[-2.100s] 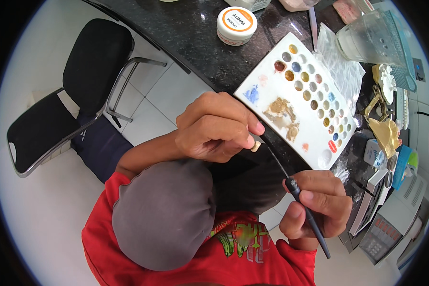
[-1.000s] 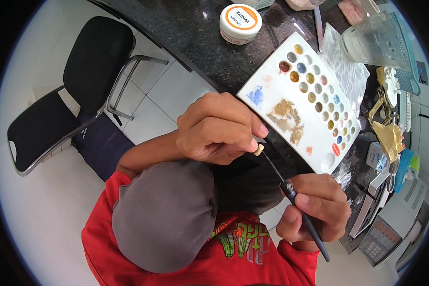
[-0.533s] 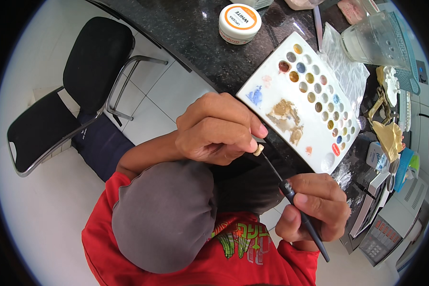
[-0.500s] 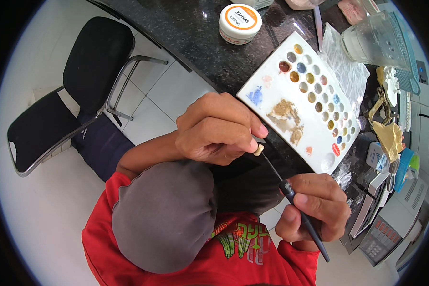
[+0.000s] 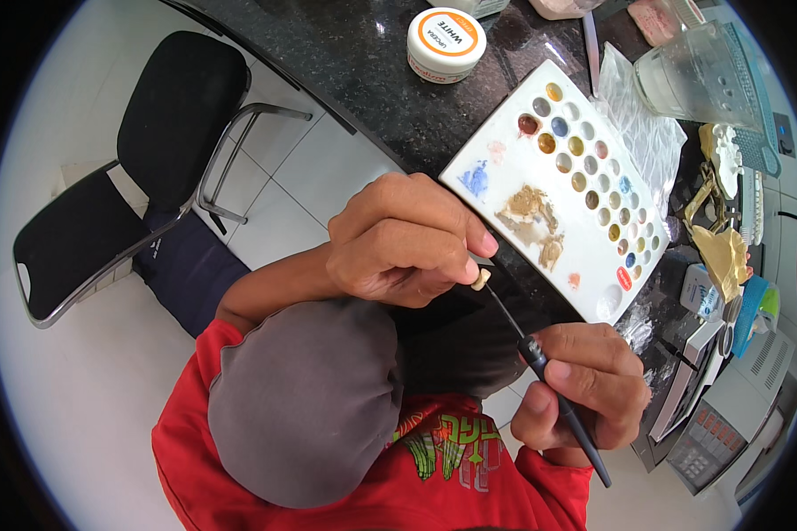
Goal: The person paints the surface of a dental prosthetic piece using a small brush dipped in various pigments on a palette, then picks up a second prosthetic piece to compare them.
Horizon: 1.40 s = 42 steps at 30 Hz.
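Pinched between the fingertips of my left hand [image 5: 406, 239] is a small cream-coloured dental crown [image 5: 481, 280]. My right hand [image 5: 593, 382] is closed around a slim black-handled brush [image 5: 586, 442], held like a pen. Its thin tip points up and left and reaches the crown; I cannot tell whether it touches. Just beyond both hands lies a white mixing palette [image 5: 527, 252] with rows of small round wells in ochre, brown, blue and grey. Smears of brown paste [image 5: 533, 212] and blue paste [image 5: 475, 179] mark its flat part.
On the dark speckled counter [image 5: 354, 62] stands a white jar [image 5: 446, 44] with an orange-ringed lid. A clear plastic cup [image 5: 682, 75], crumpled clear film [image 5: 638, 106] and gold-coloured plaster models [image 5: 720, 257] lie to the right. A black chair [image 5: 181, 115] stands at left.
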Available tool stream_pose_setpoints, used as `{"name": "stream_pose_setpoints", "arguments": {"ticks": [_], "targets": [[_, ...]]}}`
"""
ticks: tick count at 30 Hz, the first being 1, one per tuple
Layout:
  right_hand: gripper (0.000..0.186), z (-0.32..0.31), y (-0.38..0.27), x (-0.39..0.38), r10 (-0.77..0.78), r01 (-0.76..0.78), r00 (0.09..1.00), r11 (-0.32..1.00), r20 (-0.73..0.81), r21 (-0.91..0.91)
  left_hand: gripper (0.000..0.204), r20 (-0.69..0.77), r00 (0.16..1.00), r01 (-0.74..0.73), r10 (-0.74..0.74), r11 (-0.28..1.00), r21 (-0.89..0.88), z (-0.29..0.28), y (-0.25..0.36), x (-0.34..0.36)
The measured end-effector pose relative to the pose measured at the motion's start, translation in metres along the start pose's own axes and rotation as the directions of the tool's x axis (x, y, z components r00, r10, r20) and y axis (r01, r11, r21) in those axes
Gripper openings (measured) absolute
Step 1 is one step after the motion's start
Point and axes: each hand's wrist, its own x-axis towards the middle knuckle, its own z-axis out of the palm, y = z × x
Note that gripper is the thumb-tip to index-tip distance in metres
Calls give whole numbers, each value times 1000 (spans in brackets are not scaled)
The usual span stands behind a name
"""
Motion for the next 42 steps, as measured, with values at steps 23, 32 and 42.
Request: {"name": "stream_pose_setpoints", "arguments": {"ticks": [23, 32, 42], "targets": [[30, -3, 1, -5, 98, -94, 960, 995, -263, 30, 11, -52, 999, 8, -7, 1000, 27, 6, -1, -6], [27, -10, 7, -9, 41, -23, 984, 994, -173, 105, 11, -43, 998, 45, -44, 999, 31, 4, 3, -8], [22, -4, 7, -8, 24, 4, 963, 995, -270, 100, 14, 1, 914, 387, -406, 869, -308, -2, 31, 15]]}}
